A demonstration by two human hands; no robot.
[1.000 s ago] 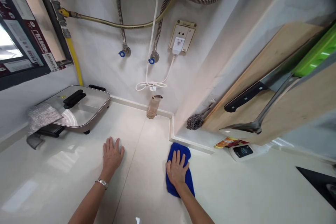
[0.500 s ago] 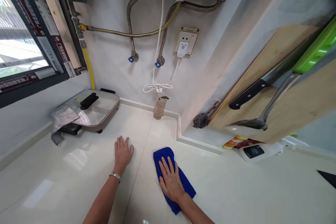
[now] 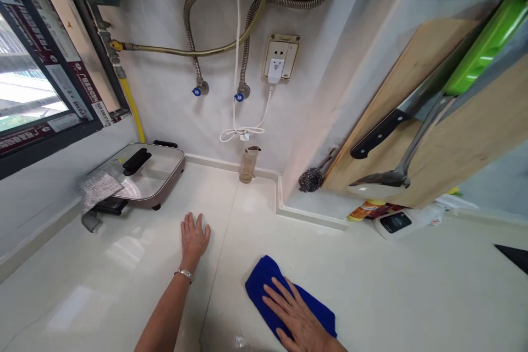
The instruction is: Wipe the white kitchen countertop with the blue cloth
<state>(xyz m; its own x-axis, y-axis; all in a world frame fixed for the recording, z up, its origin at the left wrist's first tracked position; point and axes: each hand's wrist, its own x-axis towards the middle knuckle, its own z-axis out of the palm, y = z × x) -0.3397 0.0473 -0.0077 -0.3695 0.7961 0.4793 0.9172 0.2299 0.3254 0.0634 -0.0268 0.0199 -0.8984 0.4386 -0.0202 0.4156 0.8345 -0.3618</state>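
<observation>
A folded blue cloth (image 3: 268, 283) lies on the pale tiled countertop (image 3: 231, 247). On top of it rests my right hand (image 3: 295, 316), flat, with the fingers stretched out and a little apart. My left hand (image 3: 195, 237) is laid palm down on the bare tile to the left, fingers spread, holding nothing. A bracelet (image 3: 185, 274) circles the left wrist. Beyond both hands, a small clear bottle (image 3: 248, 165) stands against the wall.
An electric pan with a glass lid (image 3: 159, 173) and a silvery cloth (image 3: 97, 190) sit at left. On the right are a cutting board (image 3: 474, 137), a knife (image 3: 379, 135), a ladle (image 3: 396, 176), a steel scrubber (image 3: 311, 180) and a white bottle (image 3: 406, 223). A plugged cord (image 3: 247, 130) hangs behind.
My right hand and the blue cloth have slid toward me and to the right, and the cloth has turned. My left hand has stayed in place. The view has shifted slightly.
</observation>
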